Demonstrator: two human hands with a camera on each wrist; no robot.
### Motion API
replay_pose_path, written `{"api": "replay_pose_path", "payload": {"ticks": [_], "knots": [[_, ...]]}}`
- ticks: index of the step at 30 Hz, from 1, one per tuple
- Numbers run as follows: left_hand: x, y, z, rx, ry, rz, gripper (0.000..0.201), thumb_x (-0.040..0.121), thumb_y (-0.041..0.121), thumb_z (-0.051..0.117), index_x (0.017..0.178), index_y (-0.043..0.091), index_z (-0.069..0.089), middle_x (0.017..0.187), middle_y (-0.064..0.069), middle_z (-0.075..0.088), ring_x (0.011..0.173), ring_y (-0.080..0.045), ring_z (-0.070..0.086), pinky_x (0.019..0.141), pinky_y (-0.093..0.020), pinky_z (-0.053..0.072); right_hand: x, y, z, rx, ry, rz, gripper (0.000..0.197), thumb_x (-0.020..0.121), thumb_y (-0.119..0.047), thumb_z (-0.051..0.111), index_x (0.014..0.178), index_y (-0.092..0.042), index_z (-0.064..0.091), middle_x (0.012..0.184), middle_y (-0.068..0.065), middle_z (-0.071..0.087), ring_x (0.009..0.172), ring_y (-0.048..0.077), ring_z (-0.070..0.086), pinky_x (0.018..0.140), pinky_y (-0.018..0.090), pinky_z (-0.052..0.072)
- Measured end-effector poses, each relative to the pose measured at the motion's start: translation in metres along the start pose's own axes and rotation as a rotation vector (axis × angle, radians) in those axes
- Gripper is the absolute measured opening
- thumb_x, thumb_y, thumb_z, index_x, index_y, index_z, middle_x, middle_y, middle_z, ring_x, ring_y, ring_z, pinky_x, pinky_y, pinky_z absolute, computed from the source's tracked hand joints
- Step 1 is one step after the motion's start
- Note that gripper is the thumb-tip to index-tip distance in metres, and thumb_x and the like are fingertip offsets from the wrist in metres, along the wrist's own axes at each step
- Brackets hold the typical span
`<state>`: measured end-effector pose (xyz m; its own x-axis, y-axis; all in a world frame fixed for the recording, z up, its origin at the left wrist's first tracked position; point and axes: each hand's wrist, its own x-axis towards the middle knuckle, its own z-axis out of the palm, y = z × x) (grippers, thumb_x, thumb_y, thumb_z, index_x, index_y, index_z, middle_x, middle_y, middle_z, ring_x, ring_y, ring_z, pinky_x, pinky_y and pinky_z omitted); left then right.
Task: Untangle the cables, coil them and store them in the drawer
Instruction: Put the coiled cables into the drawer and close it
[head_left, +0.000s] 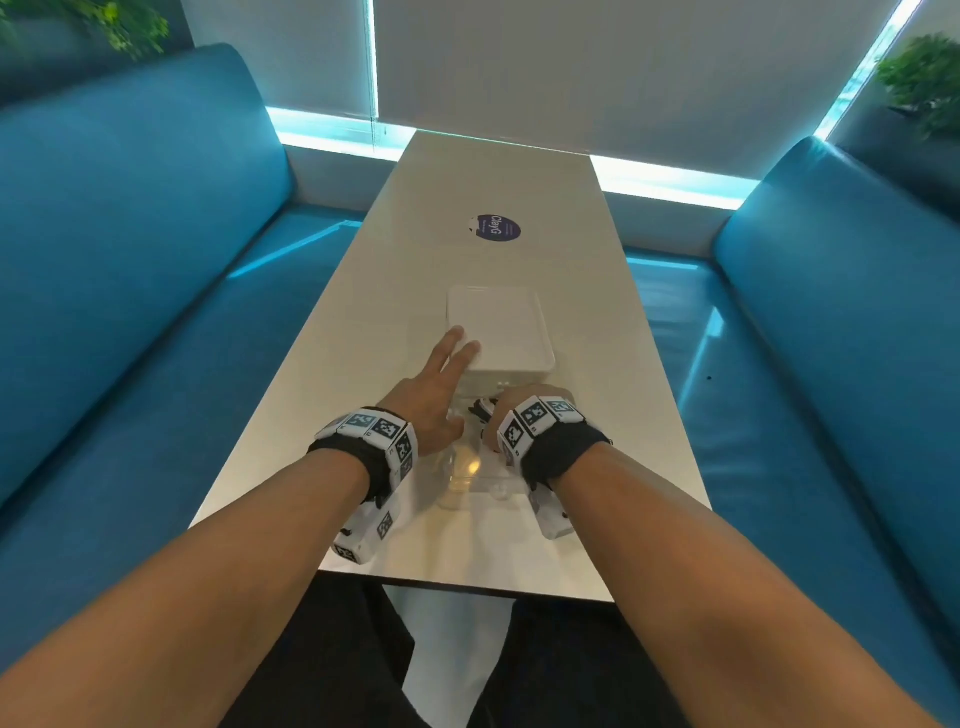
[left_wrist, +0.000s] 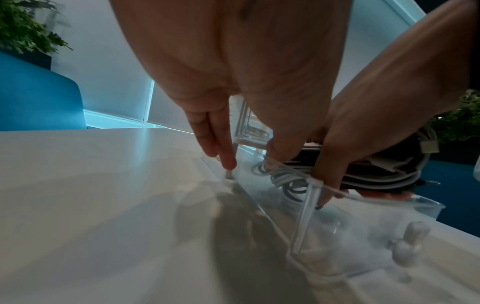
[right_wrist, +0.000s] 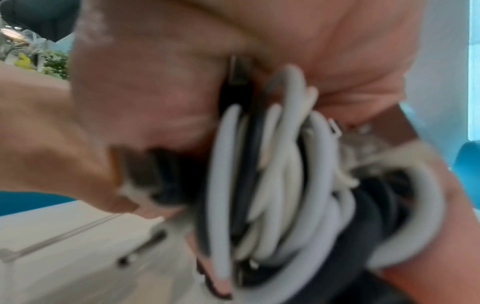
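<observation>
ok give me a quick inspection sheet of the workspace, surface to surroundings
surface: long white table, round purple sticker toward its far end
job's things: white drawer unit; clear drawer pulled out toward the person
clutter: nothing seen
hands: left hand fingers straight on the unit's top; right hand grips the bundle over the drawer
cables: white, grey and black cables coiled together in one bundle
surroundings: blue benches both sides, blinds, plants in the corners
</observation>
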<state>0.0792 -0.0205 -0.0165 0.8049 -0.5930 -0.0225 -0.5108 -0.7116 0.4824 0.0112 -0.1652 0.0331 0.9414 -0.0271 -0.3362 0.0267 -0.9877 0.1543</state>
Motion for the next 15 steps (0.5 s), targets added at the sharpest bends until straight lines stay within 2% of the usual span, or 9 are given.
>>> {"api": "replay_pose_path", "payload": {"ticks": [3, 4, 7, 10, 13, 15], "knots": [[0.000, 0.001, 0.001, -0.002, -0.003, -0.012, 0.106, 0.081, 0.015, 0.072, 0.154, 0.042, 0.000, 0.156, 0.027, -0.027, 0.086, -0.026, 0.067, 0.077, -0.043, 0.058, 0.008, -0.003, 0.006, 0.071, 0.107, 0.099, 0.023, 0.098, -0.032, 0.047, 0.104, -0.022, 0.067, 0.088, -0.002, 0.064, 0.091, 0.023, 0.064, 0.078, 0.032, 0.050], [0.001, 0.001, 0.001, -0.006, -0.002, -0.010, 0.106, 0.081, 0.015, 0.072, 0.153, 0.042, 0.000, 0.156, 0.027, -0.027, 0.084, -0.026, 0.067, 0.076, -0.043, 0.058, 0.011, -0.005, 0.007, 0.077, 0.137, 0.135, 0.024, 0.097, -0.037, 0.048, 0.101, -0.023, 0.067, 0.086, -0.003, 0.063, 0.090, 0.021, 0.065, 0.075, 0.030, 0.048], [0.002, 0.000, 0.004, -0.015, 0.003, -0.001, 0.104, 0.080, 0.016, 0.070, 0.154, 0.039, 0.001, 0.156, 0.027, -0.027, 0.083, -0.029, 0.067, 0.073, -0.045, 0.058, 0.018, -0.010, 0.015, 0.130, 0.181, 0.201, 0.028, 0.094, -0.047, 0.053, 0.105, -0.024, 0.066, 0.102, -0.002, 0.069, 0.098, 0.020, 0.066, 0.072, 0.028, 0.042], [0.001, 0.000, 0.005, -0.040, 0.008, 0.003, 0.106, 0.078, 0.016, 0.073, 0.154, 0.038, 0.003, 0.156, 0.026, -0.026, 0.083, -0.030, 0.067, 0.071, -0.044, 0.059, 0.021, -0.014, 0.018, 0.188, 0.189, 0.235, 0.032, 0.092, -0.048, 0.055, 0.110, -0.022, 0.063, 0.105, -0.001, 0.069, 0.100, 0.020, 0.066, 0.073, 0.029, 0.040], [0.001, 0.003, 0.006, -0.050, 0.012, -0.003, 0.109, 0.076, 0.017, 0.076, 0.155, 0.037, 0.003, 0.156, 0.027, -0.026, 0.086, -0.030, 0.067, 0.073, -0.044, 0.058, 0.021, -0.018, 0.020, 0.207, 0.183, 0.255, 0.034, 0.092, -0.046, 0.056, 0.111, -0.019, 0.063, 0.106, 0.000, 0.069, 0.100, 0.021, 0.066, 0.074, 0.030, 0.043], [0.001, 0.004, 0.006, -0.052, 0.016, -0.006, 0.108, 0.078, 0.019, 0.076, 0.155, 0.037, 0.002, 0.156, 0.026, -0.026, 0.090, -0.030, 0.066, 0.076, -0.044, 0.058, 0.020, -0.021, 0.022, 0.260, 0.194, 0.276, 0.029, 0.092, -0.039, 0.056, 0.109, -0.017, 0.064, 0.105, 0.003, 0.069, 0.099, 0.023, 0.066, 0.073, 0.030, 0.042]]}}
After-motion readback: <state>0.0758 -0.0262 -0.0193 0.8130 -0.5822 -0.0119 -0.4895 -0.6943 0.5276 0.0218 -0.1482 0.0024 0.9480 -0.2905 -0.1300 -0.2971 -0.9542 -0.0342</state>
